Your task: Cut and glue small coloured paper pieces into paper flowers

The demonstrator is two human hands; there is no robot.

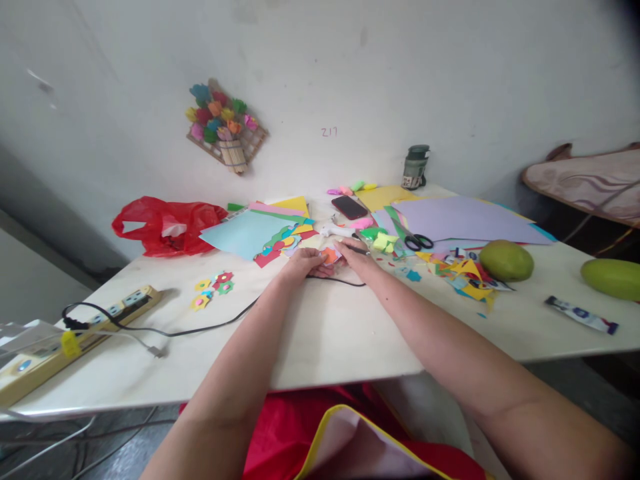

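Both hands meet over the middle of the white table. My left hand (311,262) has its fingers closed on an orange paper piece (330,255). On the other side of that piece is my right hand (352,252), its fingers pressed together around a dark pen-like object (358,250) and near the orange paper's edge. Just beyond the hands lies a white glue gun (338,231). Colourful cut paper shapes (280,241) lie to the left of the hands, and small paper flowers (225,277) lie nearer the left side.
Black scissors (419,242), a phone (349,207) and coloured sheets (465,219) lie beyond the hands. Paper scraps (467,277), a green fruit (507,261) and a tube (581,315) are at right. A red bag (170,227), power strip (120,310) and black cable (200,330) are left.
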